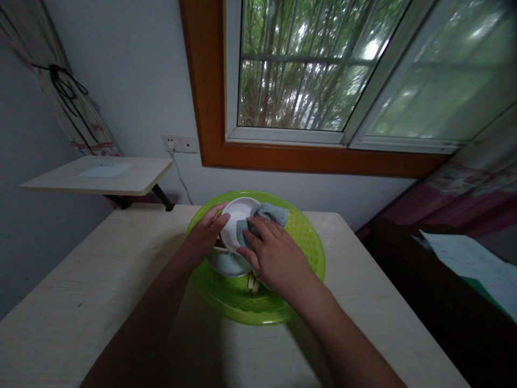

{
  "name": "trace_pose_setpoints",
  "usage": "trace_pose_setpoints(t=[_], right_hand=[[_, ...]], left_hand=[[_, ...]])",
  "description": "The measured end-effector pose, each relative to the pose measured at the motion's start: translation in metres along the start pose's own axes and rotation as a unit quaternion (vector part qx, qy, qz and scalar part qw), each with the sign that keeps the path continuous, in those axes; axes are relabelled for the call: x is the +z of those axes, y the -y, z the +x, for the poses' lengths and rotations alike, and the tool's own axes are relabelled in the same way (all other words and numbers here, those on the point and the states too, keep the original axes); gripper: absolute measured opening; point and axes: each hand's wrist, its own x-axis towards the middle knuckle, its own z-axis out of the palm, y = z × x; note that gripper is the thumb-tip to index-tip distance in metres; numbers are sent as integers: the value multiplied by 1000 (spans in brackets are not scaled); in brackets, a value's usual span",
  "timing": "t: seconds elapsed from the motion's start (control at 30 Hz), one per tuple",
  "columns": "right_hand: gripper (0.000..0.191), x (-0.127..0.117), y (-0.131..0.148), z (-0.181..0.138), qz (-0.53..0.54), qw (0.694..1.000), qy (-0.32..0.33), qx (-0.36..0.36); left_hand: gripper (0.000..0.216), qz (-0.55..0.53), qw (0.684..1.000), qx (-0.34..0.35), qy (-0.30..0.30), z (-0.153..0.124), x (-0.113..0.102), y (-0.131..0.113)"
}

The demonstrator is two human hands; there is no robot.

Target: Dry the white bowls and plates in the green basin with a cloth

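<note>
White dish (235, 216), hollow facing up, left hand (205, 235) gripping it, right hand (277, 257) holding cloth (273, 213)

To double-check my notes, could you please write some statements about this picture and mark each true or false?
1. A basket stands on the table. True.
2. The left hand holds a white dish. True.
3. The basket is red. False: it is green.
4. The right hand holds a cloth against the dish. True.
5. The cloth is orange. False: it is gray.
6. Both hands hold the cloth. False: only the right hand does.
</note>
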Motion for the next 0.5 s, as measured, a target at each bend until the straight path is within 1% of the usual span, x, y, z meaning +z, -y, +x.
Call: trace_pose_setpoints(t=[0.13, 0.27, 0.33, 0.4, 0.5], right_hand=[[51, -10, 8, -1, 36, 999, 36, 8], [47, -17, 12, 1, 159, 984, 72, -34], [47, -19, 13, 2, 235, 968, 72, -45], [47, -20, 13, 4, 290, 954, 64, -34], [41, -22, 11, 5, 309, 949, 56, -13]], left_hand=[[64, -16, 1000, 2, -5, 1, -1, 1], [61, 14, 1000, -7, -14, 0, 2, 1], [59, 32, 999, -7, -11, -1, 2, 0], [59, 40, 999, 4, -4, -1, 2, 0], [58, 45, 999, 28, -6, -1, 1, 2]])
